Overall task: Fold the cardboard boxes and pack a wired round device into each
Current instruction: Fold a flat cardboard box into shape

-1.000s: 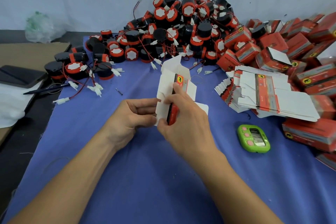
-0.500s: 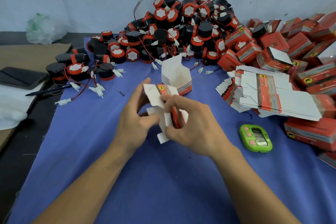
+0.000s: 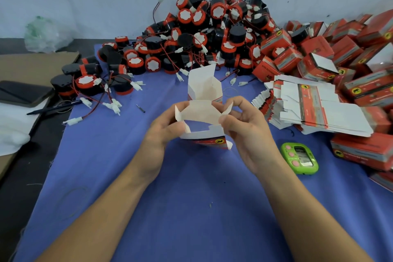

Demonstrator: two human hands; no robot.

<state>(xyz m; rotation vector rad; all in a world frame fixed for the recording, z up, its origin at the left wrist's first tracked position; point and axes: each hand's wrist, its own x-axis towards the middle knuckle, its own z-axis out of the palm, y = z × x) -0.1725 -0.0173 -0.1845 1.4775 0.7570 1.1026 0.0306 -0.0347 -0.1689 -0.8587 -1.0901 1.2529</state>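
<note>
Cardboard box [image 3: 202, 125] half-opened, both hands' fingers [image 3: 228, 122] grasping its walls near the green timer [image 3: 299, 158]; bottom flaps need tucking next.

Matt white-lined cardboard box [image 3: 202, 122], glossy green plastic timer [image 3: 299, 158], blue cloth [image 3: 191, 208]

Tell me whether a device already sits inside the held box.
No, the box gripped by the left hand and right hand shows only bare white inside.

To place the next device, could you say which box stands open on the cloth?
The lone box upright before the device pile, lid flap raised; the rest are held, heaped or flat.
</note>
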